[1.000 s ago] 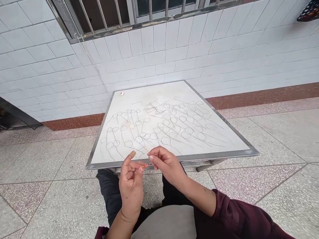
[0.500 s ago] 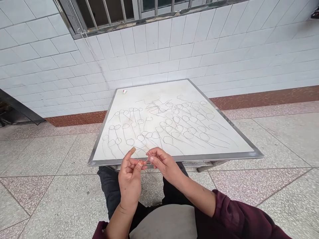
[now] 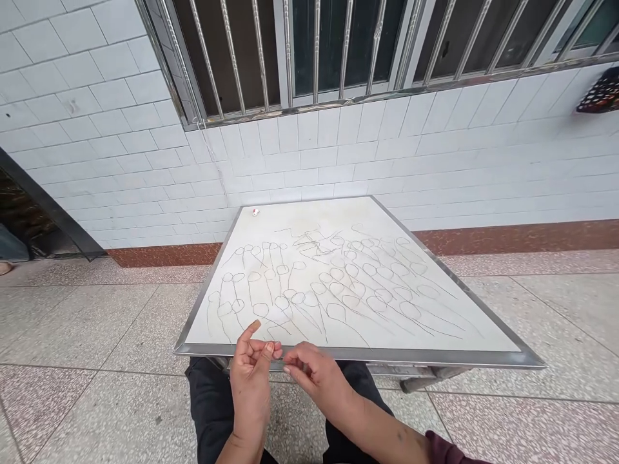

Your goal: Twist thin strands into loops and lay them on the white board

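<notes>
Just over the table's near edge, my left hand [image 3: 252, 374] pinches thumb against finger on what looks like a thin wire, barely visible now. Its index finger points up, with a tan covering on the tip. Close on the right, my right hand [image 3: 314, 372] has its fingers curled and its thumb near the index fingertip. Whatever lies between those tips is too fine to make out. Many thin dark wires with round loops [image 3: 351, 300] and long tails lie spread over the white tabletop [image 3: 309, 211].
A small red and white object [image 3: 256, 212] sits at the far left corner of the table. Behind stands a white tiled wall [image 3: 290, 145] with a barred window [image 3: 333, 51]. My legs [image 3: 210, 406] are under the near metal edge. A dark patterned item [image 3: 599, 93] hangs at right.
The view has tilted up, showing more window. My right hand's fingers have shifted slightly and curled. The thin reddish wire seen curving between both hands earlier is hardly visible now.
</notes>
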### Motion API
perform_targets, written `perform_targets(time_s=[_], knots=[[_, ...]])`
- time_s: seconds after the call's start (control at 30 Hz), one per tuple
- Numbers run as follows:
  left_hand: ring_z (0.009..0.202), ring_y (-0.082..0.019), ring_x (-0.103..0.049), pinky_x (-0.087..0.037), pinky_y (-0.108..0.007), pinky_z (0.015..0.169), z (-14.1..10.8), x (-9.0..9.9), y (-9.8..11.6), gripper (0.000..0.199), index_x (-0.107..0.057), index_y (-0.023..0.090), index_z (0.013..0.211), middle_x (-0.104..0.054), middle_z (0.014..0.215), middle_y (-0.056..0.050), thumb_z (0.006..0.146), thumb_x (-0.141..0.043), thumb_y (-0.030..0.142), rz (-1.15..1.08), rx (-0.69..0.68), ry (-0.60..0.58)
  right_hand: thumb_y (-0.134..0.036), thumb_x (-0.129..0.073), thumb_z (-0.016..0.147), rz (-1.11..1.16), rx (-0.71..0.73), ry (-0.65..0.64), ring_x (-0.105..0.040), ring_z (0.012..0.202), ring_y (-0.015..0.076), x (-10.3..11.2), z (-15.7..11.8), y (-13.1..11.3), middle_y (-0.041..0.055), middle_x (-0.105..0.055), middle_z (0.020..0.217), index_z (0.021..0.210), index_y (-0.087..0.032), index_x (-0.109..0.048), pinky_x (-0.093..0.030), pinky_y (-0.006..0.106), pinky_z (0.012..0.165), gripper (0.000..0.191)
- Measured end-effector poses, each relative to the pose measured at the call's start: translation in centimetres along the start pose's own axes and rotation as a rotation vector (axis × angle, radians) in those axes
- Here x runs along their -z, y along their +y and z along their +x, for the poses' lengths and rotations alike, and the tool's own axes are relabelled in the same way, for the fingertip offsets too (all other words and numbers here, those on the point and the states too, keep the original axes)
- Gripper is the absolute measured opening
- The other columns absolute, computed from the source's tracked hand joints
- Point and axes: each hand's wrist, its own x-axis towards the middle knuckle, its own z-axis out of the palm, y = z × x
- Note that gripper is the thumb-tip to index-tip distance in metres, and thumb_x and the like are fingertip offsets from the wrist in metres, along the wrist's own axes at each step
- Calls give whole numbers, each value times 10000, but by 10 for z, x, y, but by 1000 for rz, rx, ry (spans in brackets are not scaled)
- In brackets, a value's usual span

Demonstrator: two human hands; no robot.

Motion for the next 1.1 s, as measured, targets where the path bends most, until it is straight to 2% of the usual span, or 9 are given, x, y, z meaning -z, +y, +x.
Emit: perform_targets(time_s=[0.13,0.3,0.5,0.63,0.8,0.97,1.1], knots=[[854,-154,-669,-505,-321,871,2,-6,-3,462,-549,228,1226,-563,760,43,801,-694,336,-67,49,-4,-153,-551,855,38,-18,13,-583,736,151,-1,5,5,22,-662,852,938,-222,-651,-459,274,688,147],[938,-190,-680,-520,-314,837,6,-16,2,458,-542,235,1235,-532,804,34,813,-674,352,-36,46,-25,-161,-555,816,89,-120,82,-548,631,137,-1,9,4,-2,-602,720,810,-203,-612,-435,249,580,72],[1016,-202,-662,-497,-366,924,12,-26,14,428,-509,248,1272,-591,916,-6,867,-606,346,20,-18,-168,-202,-547,830,114,-158,179,-521,613,124,7,17,1,1,-584,748,822,-203,-601,-401,228,517,55],[1055,-210,-643,-485,-399,957,14,-31,19,440,-462,242,1319,-642,1019,-55,903,-561,343,22,-50,-243,-196,-540,844,52,-121,232,-538,646,130,14,22,0,7,-590,772,838,-207,-601,-409,228,521,62],[1092,-217,-624,-477,-413,963,15,-33,16,502,-408,234,1366,-671,1075,-86,902,-566,340,7,-51,-266,-191,-529,855,-54,-47,279,-536,671,138,18,26,1,16,-587,778,827,-208,-586,-424,236,535,65],[1093,-199,-621,-486,-367,926,14,-22,10,530,-405,276,1378,-639,1194,-87,888,-589,358,70,-13,-192,-178,-524,837,-99,-54,316,-540,678,137,23,33,9,6,-585,776,824,-210,-571,-431,244,563,58],[941,-186,-663,-505,-326,844,9,10,-4,457,-534,214,1278,-686,1072,-83,867,-608,399,174,14,-126,-191,-510,832,-200,-114,338,-557,707,142,37,56,21,0,-593,777,822,-209,-570,-438,258,627,64]])
